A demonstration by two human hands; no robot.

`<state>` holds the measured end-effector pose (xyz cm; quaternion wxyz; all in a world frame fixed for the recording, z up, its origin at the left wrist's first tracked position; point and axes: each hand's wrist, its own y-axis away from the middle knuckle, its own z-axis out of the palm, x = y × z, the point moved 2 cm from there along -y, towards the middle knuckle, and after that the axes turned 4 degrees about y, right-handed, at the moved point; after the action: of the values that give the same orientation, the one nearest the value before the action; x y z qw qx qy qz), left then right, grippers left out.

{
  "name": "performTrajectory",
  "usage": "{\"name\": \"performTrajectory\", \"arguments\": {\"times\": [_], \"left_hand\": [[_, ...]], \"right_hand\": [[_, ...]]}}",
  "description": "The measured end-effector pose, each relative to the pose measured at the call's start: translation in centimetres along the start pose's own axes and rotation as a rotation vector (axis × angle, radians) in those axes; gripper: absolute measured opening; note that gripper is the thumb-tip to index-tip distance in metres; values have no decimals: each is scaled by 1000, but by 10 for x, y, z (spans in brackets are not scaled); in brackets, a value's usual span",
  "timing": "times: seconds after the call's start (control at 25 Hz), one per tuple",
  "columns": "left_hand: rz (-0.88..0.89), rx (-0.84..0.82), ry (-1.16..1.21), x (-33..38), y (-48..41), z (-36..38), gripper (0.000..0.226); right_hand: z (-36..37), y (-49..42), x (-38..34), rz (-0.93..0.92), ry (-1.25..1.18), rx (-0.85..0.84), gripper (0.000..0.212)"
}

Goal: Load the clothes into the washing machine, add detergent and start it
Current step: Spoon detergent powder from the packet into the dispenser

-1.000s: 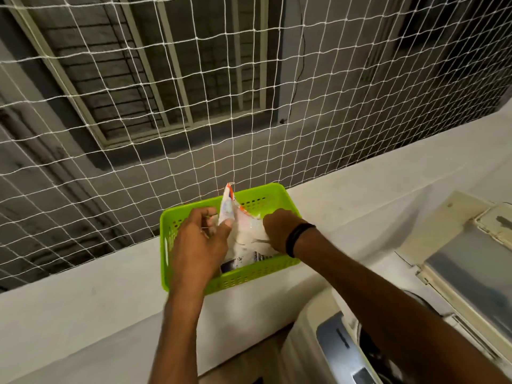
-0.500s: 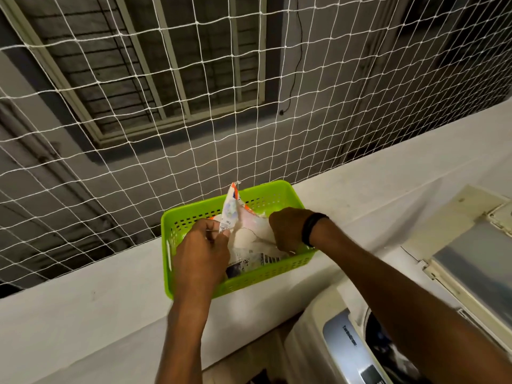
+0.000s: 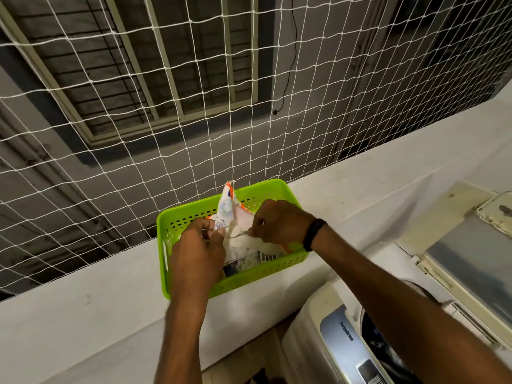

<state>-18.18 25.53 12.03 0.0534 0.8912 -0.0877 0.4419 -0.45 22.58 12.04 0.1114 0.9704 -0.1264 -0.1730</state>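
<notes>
Detergent pouch point(image 3: 240, 241) stands in green basket point(image 3: 277, 187) on ledge point(image 3: 97, 314), near washing machine point(image 3: 340, 342). 2 hands on 1 pouch: left hand point(image 3: 196, 250) pinches its left top edge, right hand point(image 3: 279, 220) pinches the opposite edge.

Judged: thin, soft, slick film, light; hold near the mouth and support the bottom. Long axis roughly upright, slightly tilted; open top points up.

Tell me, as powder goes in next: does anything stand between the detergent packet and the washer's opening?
Only the near wall of the green basket: the packet sits inside, held by the left hand and right hand, and must lift over it. The washer has its lid up and drum open, though the right forearm crosses above it.
</notes>
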Motion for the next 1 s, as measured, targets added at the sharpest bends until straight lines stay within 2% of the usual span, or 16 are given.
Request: {"name": "performTrajectory", "arguments": {"times": [0.08,0.24,0.36,0.52,0.64,0.76,0.84,1.0], "left_hand": [[-7,2,9,1,0,-1,9],[-24,0,44,2,1,-2,8],[0,-19,45,5,2,-2,6],[98,-17,105,10,-1,-1,15],[226,119,316,31,5,-2,15],[323,239,653,69,25,7,8],[386,196,802,93,39,25,7],[446,1,964,123,72,85,14]], "right_hand": [[2,0,-1,48,-108,11,38],[-1,12,3,114,-330,-18,20],[-9,26,9,146,-391,0,16],[-29,47,26,208,-418,32,15],[-42,74,40,209,-580,46,16],[-51,103,59,212,-673,107,16],[-54,124,74,247,-697,140,18],[-55,172,115,388,-775,220,19]]}}
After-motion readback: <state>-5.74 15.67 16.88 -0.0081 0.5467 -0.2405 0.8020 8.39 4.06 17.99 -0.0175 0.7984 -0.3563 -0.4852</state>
